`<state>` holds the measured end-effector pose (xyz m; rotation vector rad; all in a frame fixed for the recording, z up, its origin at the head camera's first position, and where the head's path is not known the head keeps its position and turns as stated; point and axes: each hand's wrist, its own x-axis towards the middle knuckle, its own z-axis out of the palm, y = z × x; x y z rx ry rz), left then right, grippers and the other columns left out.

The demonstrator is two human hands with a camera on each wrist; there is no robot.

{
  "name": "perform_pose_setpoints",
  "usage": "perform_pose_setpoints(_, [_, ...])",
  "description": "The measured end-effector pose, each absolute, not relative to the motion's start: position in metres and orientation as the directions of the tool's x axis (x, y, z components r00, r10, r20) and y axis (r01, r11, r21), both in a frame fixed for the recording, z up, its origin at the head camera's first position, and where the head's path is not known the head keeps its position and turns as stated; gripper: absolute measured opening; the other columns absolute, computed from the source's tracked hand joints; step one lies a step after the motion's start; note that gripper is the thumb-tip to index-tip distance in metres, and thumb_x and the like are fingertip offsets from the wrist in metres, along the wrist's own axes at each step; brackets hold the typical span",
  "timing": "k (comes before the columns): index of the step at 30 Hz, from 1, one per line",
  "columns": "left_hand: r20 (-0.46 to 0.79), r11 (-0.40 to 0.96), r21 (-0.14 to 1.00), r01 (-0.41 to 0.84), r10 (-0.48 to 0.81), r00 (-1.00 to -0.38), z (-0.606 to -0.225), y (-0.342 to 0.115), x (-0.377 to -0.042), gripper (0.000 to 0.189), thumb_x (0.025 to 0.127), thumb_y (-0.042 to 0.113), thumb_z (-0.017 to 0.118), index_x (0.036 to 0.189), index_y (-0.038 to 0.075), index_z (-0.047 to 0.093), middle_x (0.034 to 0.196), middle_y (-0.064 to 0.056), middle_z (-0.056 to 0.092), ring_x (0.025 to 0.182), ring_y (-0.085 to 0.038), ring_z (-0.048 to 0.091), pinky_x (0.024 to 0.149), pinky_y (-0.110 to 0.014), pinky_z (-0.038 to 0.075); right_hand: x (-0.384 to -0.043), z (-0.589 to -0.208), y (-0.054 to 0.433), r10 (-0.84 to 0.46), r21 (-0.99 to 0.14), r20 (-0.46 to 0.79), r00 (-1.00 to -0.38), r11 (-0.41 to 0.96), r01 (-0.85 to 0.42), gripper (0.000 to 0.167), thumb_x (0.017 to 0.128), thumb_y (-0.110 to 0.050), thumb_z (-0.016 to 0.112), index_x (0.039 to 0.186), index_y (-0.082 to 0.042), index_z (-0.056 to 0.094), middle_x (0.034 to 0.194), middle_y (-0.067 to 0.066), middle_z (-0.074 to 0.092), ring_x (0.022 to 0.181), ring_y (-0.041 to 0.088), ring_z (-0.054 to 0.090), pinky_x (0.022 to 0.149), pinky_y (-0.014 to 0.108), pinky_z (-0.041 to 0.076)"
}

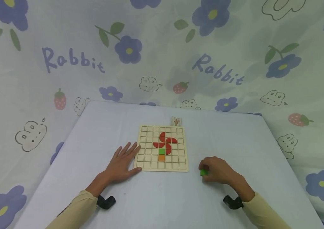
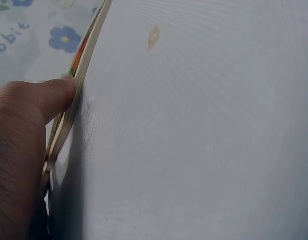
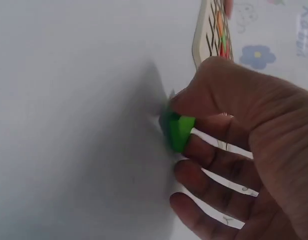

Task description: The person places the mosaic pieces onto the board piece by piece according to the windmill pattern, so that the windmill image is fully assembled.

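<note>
A square wooden grid board [image 1: 176, 165] lies on the table. Several red curved pieces [image 1: 162, 137] form a pinwheel on it, with a green square [image 1: 161, 151] and an orange square [image 1: 161, 158] below. My left hand [image 1: 121, 165] rests spread at the board's left edge, fingertips and thumb touching the rim. In the left wrist view the thumb [image 2: 58, 95] lies against the board's side. Right of the board, my right hand [image 1: 219, 170] pinches a small green block [image 3: 181, 132] between thumb and fingertip, close to the tabletop. Fingers partly hide that block.
A small picture card [image 1: 176, 121] with a red pinwheel design stands behind the board's far edge. The white table [image 1: 162, 203] meets a printed cloth backdrop [image 1: 156, 63] at the back and sides. A black device [image 1: 106, 202] is strapped at each wrist.
</note>
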<state>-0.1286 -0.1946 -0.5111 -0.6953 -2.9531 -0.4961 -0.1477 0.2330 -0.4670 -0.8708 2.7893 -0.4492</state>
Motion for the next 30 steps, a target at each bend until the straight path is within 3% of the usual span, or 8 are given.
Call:
perform_pose_setpoints(15, [0.142,0.843,0.301,0.445,0.422,-0.896,-0.514,-0.196,-0.129,0.087,0.089,0.064,0.055,0.156,0.013,0.030,0.161,-0.006,0.022,0.148,-0.032,0.014,0.114,-0.058,0.011,-0.164,-0.474,0.158,-0.689,-0.406,0.156,-0.708,0.609,-0.682,0.026,0.069,-0.018,0.078,0.094,-0.023,0.073,0.085,-0.017,0.060,0.077,0.004,0.053,0.067,0.023,0.048])
perform_pose_setpoints(21, [0.134,0.842,0.303,0.447,0.426,-0.894,-0.514,-0.195,-0.130,0.087,0.090,0.063,0.055,0.156,0.013,0.030,0.162,-0.007,0.022,0.148,-0.032,0.013,0.114,-0.058,0.011,-0.170,-0.484,0.124,-0.717,-0.337,0.283,-0.637,0.548,-0.766,0.023,0.069,-0.021,0.076,0.092,-0.024,0.073,0.083,-0.017,0.062,0.075,0.003,0.049,0.068,0.024,0.045])
perform_pose_setpoints(30, [0.142,0.845,0.291,0.449,0.426,-0.894,-0.516,-0.196,-0.130,0.087,0.089,0.063,0.055,0.156,0.014,0.029,0.162,-0.007,0.022,0.148,-0.032,0.014,0.114,-0.058,0.012,-0.172,-0.491,0.095,-0.745,-0.278,0.261,-0.614,0.551,-0.787,0.023,0.072,-0.022,0.076,0.095,-0.021,0.074,0.087,-0.014,0.064,0.074,0.002,0.051,0.067,0.023,0.045])
